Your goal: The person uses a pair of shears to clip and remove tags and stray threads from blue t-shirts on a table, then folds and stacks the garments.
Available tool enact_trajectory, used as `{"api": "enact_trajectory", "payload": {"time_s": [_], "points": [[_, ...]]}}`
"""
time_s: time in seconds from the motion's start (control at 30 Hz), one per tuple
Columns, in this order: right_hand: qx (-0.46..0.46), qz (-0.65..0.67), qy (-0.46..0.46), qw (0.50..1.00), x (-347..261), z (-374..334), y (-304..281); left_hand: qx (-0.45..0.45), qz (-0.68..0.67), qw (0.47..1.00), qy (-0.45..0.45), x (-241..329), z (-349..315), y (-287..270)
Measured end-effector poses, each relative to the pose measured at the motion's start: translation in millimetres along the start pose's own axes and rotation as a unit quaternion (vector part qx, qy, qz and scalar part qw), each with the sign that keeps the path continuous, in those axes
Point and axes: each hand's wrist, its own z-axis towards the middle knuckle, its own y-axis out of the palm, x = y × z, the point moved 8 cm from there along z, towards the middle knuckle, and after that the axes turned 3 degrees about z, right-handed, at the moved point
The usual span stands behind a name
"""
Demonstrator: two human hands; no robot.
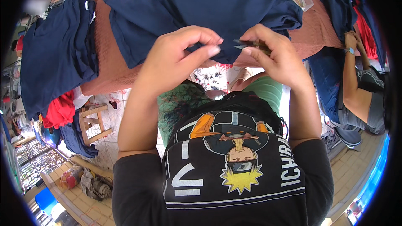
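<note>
A dark navy garment (205, 10) lies spread on the table in front of me, its near edge under my hands. My right hand (274, 50) is closed around small thread snips (239, 44), whose pointed blades face left toward my other hand. My left hand (184, 52) hovers over the garment's near edge. Its thumb and index finger are curled toward each other with a gap between the tips, and I see nothing held there. A short space separates its fingertips from the snips' blades.
A brown textured cloth (104, 58) covers the table. More navy garments (58, 54) hang over its left end, above a red cloth (60, 111) and a wooden stool (95, 123). A clear plastic container (303, 1) stands far right. Another person's arm (351, 73) works at right.
</note>
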Motion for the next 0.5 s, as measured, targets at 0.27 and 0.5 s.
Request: {"api": "enact_trajectory", "payload": {"time_s": [0.27,0.5], "points": [[0.048,0.037,0.032,0.998,21,-7,-15,-0.212,0.317,0.917,-0.115,12,-56,-25],[0.035,0.063,0.004,0.997,7,-5,9,-0.035,0.063,0.980,-0.185,-59,-47,24]]}}
